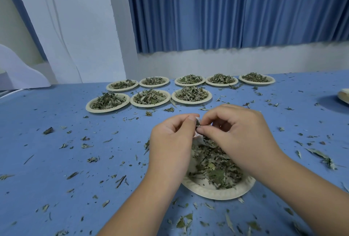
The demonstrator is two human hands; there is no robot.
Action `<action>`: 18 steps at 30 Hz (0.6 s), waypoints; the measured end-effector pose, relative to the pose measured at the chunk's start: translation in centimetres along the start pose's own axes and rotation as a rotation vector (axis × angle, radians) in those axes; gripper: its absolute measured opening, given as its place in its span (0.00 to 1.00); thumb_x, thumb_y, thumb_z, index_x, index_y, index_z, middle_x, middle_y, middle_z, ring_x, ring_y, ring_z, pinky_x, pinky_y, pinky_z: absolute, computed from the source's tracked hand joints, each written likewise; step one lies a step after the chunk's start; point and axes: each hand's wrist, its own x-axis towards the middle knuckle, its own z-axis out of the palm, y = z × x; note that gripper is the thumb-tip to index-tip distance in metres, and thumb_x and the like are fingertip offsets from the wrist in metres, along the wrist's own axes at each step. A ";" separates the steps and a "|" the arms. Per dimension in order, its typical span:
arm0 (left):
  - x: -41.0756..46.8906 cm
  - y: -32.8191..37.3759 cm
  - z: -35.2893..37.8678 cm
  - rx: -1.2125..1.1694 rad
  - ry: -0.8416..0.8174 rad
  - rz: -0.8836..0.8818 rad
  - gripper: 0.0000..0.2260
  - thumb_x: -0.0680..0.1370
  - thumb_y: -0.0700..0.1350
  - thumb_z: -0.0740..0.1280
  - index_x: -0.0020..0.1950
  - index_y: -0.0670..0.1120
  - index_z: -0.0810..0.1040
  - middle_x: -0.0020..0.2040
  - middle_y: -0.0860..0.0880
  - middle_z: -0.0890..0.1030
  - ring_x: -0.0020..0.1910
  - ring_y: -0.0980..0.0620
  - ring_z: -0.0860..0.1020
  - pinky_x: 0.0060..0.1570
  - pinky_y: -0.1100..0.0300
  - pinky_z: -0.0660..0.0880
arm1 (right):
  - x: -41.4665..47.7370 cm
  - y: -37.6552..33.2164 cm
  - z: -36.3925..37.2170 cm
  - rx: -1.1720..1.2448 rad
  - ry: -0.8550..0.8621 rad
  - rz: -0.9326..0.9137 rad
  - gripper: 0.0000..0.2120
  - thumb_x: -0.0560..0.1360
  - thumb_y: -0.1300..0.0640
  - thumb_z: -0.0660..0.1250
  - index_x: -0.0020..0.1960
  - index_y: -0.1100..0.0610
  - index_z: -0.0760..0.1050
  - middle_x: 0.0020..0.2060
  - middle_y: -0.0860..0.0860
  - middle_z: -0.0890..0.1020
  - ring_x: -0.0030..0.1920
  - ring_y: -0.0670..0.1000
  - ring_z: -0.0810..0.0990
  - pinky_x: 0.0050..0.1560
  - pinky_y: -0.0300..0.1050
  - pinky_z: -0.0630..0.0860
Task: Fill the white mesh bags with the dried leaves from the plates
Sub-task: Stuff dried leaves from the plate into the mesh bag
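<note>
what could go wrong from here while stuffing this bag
1. The white mesh bag is mostly hidden between the left hand and the right hand, both pinching at its mouth. Leaves could miss the small opening and drop, as the scattered leaves on the table suggest.
2. The right hand's arm crosses the near plate and might brush its dried leaves over the rim.

A white mesh bag (199, 138), mostly hidden, is held over the near paper plate (217, 192) heaped with dried leaves (213, 167); eight more heaped plates (151, 106) sit in two rows behind
</note>
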 end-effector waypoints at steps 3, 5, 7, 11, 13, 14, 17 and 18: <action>0.0 0.0 0.0 0.006 0.001 0.001 0.08 0.78 0.42 0.67 0.43 0.48 0.85 0.24 0.59 0.74 0.21 0.62 0.69 0.25 0.69 0.64 | 0.3 0.1 -0.4 0.139 -0.087 0.077 0.06 0.69 0.58 0.75 0.39 0.47 0.84 0.36 0.44 0.82 0.38 0.44 0.80 0.41 0.35 0.74; 0.0 0.0 0.0 0.008 0.010 0.001 0.08 0.78 0.43 0.67 0.43 0.49 0.85 0.23 0.59 0.73 0.21 0.62 0.69 0.27 0.67 0.64 | 0.4 0.1 -0.7 0.238 -0.156 0.137 0.07 0.70 0.61 0.74 0.41 0.49 0.85 0.37 0.45 0.84 0.38 0.44 0.82 0.43 0.37 0.76; 0.1 -0.1 0.0 0.007 0.009 -0.005 0.08 0.78 0.43 0.67 0.42 0.50 0.85 0.24 0.59 0.74 0.21 0.62 0.69 0.27 0.66 0.63 | 0.5 0.1 -0.7 0.349 -0.189 0.213 0.08 0.69 0.63 0.74 0.39 0.51 0.85 0.35 0.48 0.85 0.34 0.46 0.82 0.40 0.39 0.78; 0.0 0.0 -0.1 -0.002 -0.012 -0.004 0.09 0.78 0.43 0.67 0.41 0.50 0.85 0.25 0.59 0.75 0.21 0.62 0.69 0.25 0.70 0.63 | 0.9 0.3 -0.5 0.281 -0.145 0.275 0.07 0.63 0.56 0.78 0.38 0.50 0.81 0.29 0.48 0.79 0.30 0.45 0.72 0.33 0.36 0.70; 0.0 0.1 -0.2 -0.012 -0.024 -0.001 0.10 0.78 0.42 0.66 0.41 0.50 0.85 0.24 0.59 0.74 0.20 0.62 0.68 0.25 0.67 0.63 | 1.3 0.6 -0.5 0.236 -0.158 0.329 0.11 0.63 0.51 0.78 0.42 0.49 0.80 0.33 0.43 0.78 0.32 0.43 0.72 0.33 0.32 0.69; 0.0 0.2 -0.2 -0.026 -0.032 -0.002 0.10 0.78 0.42 0.66 0.41 0.49 0.85 0.24 0.59 0.73 0.20 0.61 0.67 0.25 0.67 0.62 | 1.5 0.7 -0.4 0.261 -0.194 0.367 0.14 0.63 0.50 0.78 0.46 0.48 0.79 0.38 0.42 0.80 0.35 0.43 0.74 0.36 0.30 0.71; 0.0 0.4 -0.4 -0.068 -0.069 -0.012 0.11 0.78 0.41 0.65 0.40 0.48 0.85 0.24 0.58 0.72 0.20 0.61 0.66 0.24 0.70 0.62 | 1.9 0.8 -0.5 0.395 -0.400 0.449 0.20 0.62 0.44 0.76 0.53 0.46 0.80 0.48 0.42 0.84 0.48 0.42 0.82 0.50 0.36 0.76; 0.1 0.5 -0.5 -0.072 -0.081 -0.016 0.11 0.78 0.41 0.65 0.40 0.47 0.85 0.24 0.57 0.71 0.20 0.60 0.65 0.23 0.69 0.62 | 2.0 0.8 -0.5 0.419 -0.468 0.452 0.20 0.62 0.44 0.74 0.53 0.45 0.81 0.48 0.43 0.85 0.49 0.43 0.82 0.52 0.38 0.76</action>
